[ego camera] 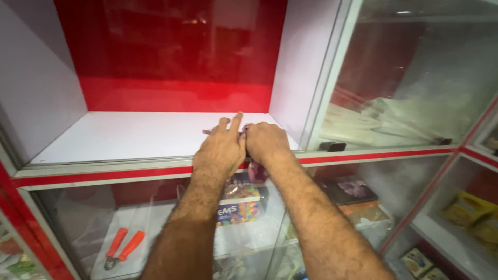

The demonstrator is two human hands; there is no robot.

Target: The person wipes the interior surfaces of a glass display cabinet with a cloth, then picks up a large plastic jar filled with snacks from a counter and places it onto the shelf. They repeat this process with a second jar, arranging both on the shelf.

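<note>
Both my hands rest side by side at the front edge of a white shelf [129,137] inside a display cabinet with a red back panel [171,52]. My left hand [220,150] lies flat with its fingers stretched forward. My right hand [265,142] is curled into a fist next to it. Between and under them shows a small purple packet [256,170], partly hidden; how it is gripped is unclear.
A sliding glass pane [410,72] covers the right compartment, with pale wrapped goods behind it. Below the red-striped rail [104,176] lie red-handled pliers [122,248], a colourful candy box [238,205] and purple boxes [348,191]. Yellow packets [469,210] sit at the lower right.
</note>
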